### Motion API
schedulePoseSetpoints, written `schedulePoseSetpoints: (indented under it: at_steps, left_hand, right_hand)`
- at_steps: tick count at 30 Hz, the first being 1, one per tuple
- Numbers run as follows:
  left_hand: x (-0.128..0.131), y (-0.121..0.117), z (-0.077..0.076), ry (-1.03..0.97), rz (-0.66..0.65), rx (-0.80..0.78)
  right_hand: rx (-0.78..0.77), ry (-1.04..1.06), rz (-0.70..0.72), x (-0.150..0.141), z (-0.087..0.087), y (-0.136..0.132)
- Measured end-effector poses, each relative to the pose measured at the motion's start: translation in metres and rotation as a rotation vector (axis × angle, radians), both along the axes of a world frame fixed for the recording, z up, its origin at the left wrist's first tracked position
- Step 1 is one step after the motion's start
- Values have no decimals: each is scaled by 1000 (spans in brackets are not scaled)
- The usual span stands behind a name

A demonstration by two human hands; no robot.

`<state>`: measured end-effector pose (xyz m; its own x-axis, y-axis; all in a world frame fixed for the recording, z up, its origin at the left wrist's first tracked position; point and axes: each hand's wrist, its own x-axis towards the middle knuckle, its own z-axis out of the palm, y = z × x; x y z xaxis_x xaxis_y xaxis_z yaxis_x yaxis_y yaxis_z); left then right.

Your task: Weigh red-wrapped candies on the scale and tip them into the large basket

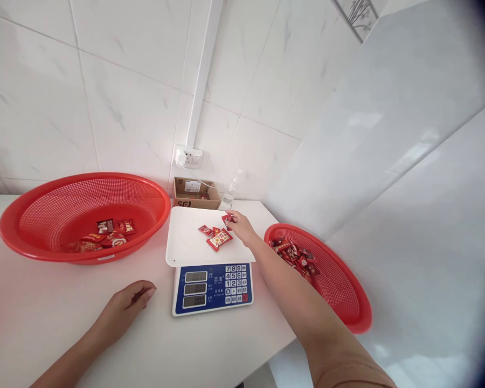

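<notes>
My right hand (241, 227) pinches a small red wrapped snack packet (227, 220) over the back right of the scale's white weighing plate (186, 245). Several other wrapped packets (219, 238), red and cream, lie on the plate just left of that hand. Below the plate is the blue front of the digital scale (216, 288), with keys and three displays; the top one seems to show 0.072. My left hand (131, 302) rests on the table left of the scale, fingers curled in, and nothing shows in it.
A large red mesh basket (28, 226) with several packets stands at the left. Another red basket (350, 291), holding a heap of packets, sits at the table's right edge. Behind the scale are a cardboard box (198, 203), a clear plastic bottle (228, 199) and a wall socket (189, 157).
</notes>
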<state>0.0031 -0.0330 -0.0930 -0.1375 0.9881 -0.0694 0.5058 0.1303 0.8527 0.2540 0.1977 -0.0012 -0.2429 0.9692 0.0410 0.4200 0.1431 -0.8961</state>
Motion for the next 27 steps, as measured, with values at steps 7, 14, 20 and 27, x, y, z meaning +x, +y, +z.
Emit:
schedulePoseSetpoints:
  at_steps: [7, 14, 20, 27]
  left_hand:
    - [1, 1, 0, -10, -2, -10]
    - [-1, 1, -4, -13, -9, 1]
    - [0, 1, -5, -13, 4, 6]
    - [-1, 2, -6, -14, 0, 8]
  right_hand:
    - [142, -139, 96, -2, 5, -8]
    - [336, -381, 202, 6, 11, -34]
    - [446, -555, 301, 20, -2, -45]
    - [436, -645, 237, 11, 3, -55]
